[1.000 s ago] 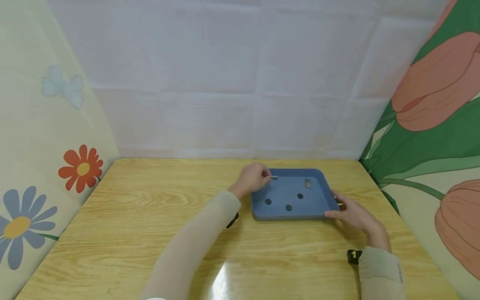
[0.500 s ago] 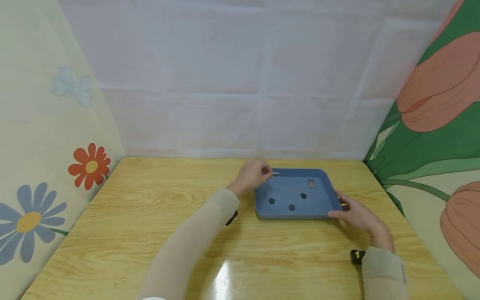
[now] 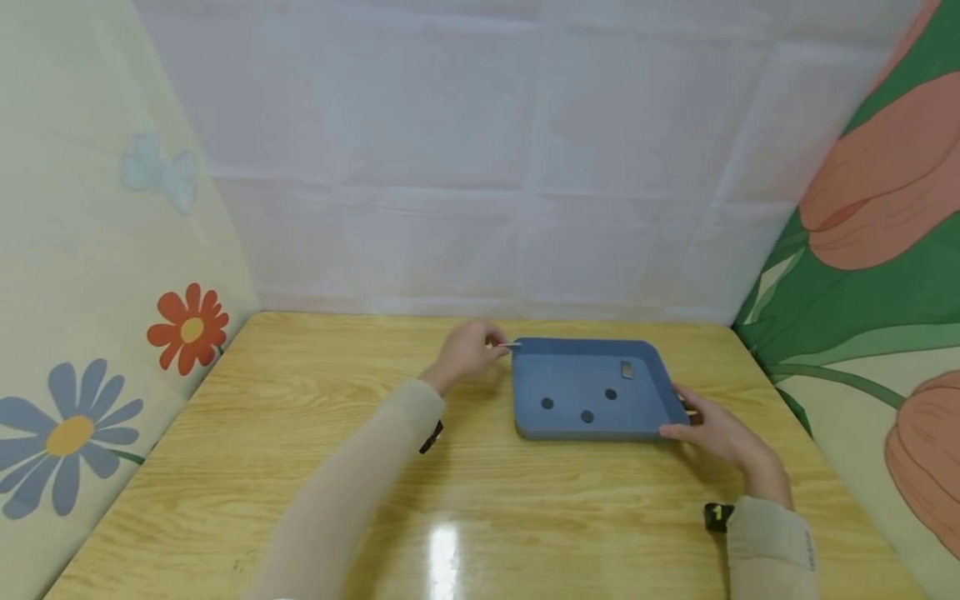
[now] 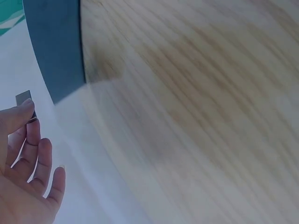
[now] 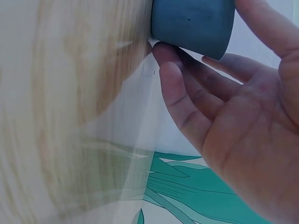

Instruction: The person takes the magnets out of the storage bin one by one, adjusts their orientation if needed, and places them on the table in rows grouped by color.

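Observation:
Between thumb and fingertips my left hand (image 3: 470,350) pinches a small flat rectangular metal-looking piece (image 4: 23,98). It is held just off the far left corner of the blue tray (image 3: 523,387), seen edge-on in the head view. My right hand (image 3: 716,429) grips the tray's near right corner, thumb at the rim and fingers around the outside and below. Inside the tray lie three dark round discs, one of them at the left (image 3: 547,403), and a similar small rectangular piece (image 3: 627,370) near the back right.
The tray stands on a wood-grain table (image 3: 337,392) toward its back. A white cloth (image 3: 390,167) hangs behind. Flower-printed sheets flank both sides, with a red flower (image 3: 189,329) on the left one.
My left hand has moved left with the rectangular piece, from above the tray's back left area to just outside its edge. The right hand keeps its grip on the tray corner.

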Available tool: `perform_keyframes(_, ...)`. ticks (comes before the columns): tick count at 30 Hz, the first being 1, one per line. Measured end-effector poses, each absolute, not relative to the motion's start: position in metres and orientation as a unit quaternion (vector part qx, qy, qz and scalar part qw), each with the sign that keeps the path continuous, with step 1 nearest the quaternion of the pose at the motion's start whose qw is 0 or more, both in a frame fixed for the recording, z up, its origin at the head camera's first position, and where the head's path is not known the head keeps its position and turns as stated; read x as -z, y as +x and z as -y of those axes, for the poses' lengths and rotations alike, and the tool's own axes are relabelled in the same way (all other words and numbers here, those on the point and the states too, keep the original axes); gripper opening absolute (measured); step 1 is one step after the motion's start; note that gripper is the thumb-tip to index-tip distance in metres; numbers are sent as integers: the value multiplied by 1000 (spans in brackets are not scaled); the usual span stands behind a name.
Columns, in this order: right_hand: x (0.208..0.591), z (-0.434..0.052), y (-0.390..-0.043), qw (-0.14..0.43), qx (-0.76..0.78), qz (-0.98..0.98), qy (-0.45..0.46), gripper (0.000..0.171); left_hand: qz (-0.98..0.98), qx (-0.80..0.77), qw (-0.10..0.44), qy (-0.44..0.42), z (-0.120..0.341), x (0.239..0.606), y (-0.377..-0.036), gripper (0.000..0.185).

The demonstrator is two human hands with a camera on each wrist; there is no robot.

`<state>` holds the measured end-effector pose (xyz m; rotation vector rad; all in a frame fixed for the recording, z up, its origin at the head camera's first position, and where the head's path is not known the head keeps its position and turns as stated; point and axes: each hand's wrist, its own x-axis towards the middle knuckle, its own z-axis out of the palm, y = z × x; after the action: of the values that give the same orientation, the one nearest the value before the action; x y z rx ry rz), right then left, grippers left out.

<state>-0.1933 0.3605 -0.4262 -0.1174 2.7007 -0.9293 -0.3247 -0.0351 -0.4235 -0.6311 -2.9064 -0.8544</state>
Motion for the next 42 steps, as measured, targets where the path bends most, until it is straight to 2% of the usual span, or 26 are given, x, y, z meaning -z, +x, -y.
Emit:
perform_keyframes(15, 422, -371, -190, 148, 312, -938, -37, 97, 945, 277, 23, -175, 85, 424, -327, 14)
perform_keyframes(42, 427, -363, -192, 149, 318, -935, -40, 98, 947, 276, -51, -159, 95, 431, -316, 12)
